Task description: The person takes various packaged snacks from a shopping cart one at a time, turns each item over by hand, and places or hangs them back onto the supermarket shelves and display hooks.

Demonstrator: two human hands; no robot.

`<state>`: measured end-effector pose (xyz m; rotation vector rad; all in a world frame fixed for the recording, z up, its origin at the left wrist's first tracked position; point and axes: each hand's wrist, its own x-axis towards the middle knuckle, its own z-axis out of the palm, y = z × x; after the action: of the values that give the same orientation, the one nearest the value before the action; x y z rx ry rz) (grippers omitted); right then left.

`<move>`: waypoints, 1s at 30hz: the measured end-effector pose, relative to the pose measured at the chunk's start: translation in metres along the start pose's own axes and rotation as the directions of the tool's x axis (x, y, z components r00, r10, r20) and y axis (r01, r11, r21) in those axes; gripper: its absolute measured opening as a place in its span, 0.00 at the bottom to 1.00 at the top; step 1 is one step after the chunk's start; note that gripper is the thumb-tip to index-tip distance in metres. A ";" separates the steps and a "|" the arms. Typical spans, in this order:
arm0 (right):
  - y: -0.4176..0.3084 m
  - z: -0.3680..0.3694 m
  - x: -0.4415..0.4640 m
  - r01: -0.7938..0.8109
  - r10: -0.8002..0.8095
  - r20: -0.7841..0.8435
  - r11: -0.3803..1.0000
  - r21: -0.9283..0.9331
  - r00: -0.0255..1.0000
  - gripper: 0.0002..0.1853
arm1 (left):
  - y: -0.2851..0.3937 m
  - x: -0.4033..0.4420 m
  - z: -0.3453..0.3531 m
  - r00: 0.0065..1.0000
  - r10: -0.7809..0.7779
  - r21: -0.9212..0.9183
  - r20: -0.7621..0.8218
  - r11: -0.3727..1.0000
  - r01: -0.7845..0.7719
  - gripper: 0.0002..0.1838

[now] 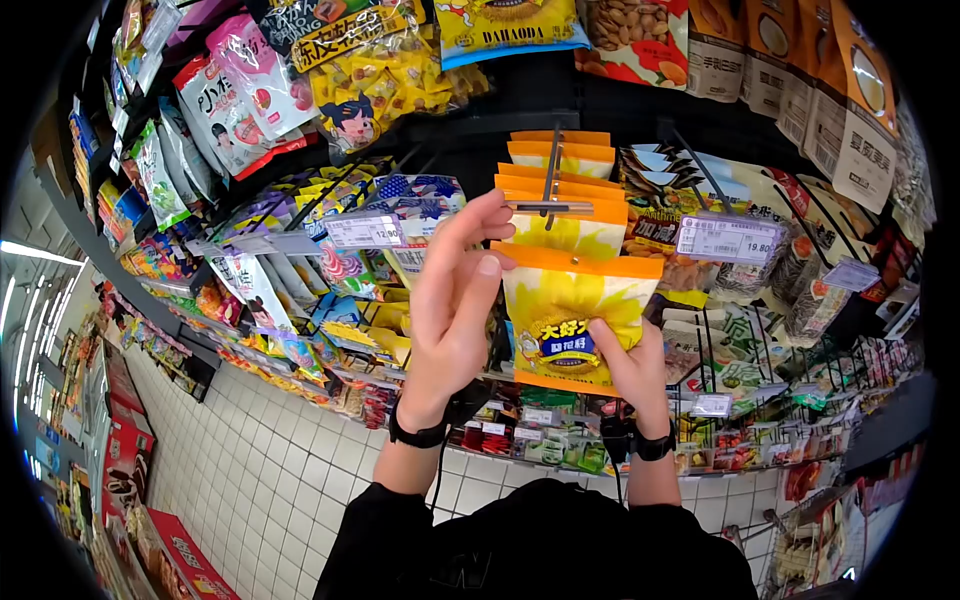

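My right hand (637,368) grips the lower right of a yellow and orange bag of sunflower seeds (550,300), with the thumb across its front. The bag is upright, in front of more bags of the same kind (560,190) on a metal hook (553,165). My left hand (455,300) is raised left of the bag, its curled fingers at the left end of the hook's price tag holder (560,208), which shows edge-on. The left thumb is near the bag's upper left corner. Whether the held bag is still on the hook is hidden.
Left of the hook is a price tag (366,231) reading 12.90; right of it, another tag (730,240) reads 19.80. Packaged snacks hang above and on both sides. Lower shelves (560,430) hold many small packets. A tiled floor (260,470) and red boxes (185,555) lie lower left.
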<state>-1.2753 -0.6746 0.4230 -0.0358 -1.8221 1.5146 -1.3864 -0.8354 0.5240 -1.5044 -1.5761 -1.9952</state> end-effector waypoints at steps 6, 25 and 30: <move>0.004 0.010 0.012 0.004 -0.005 -0.023 1.000 -0.025 1.000 0.12 | -0.003 0.006 -0.007 0.999 0.006 0.013 0.052 1.000 -0.006 0.24; 0.012 0.025 0.033 -0.054 0.055 -0.041 0.998 0.015 0.998 0.14 | -0.013 0.011 -0.021 0.990 0.031 0.067 0.135 0.997 -0.041 0.25; 0.019 0.026 0.039 -0.051 0.050 -0.050 0.999 -0.019 0.997 0.15 | -0.016 0.011 -0.022 0.991 0.037 0.072 0.130 0.996 -0.047 0.26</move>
<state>-1.3252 -0.6724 0.4266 -0.1290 -1.8095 1.5165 -1.4148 -0.8417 0.5242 -1.6526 -1.6333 -1.8286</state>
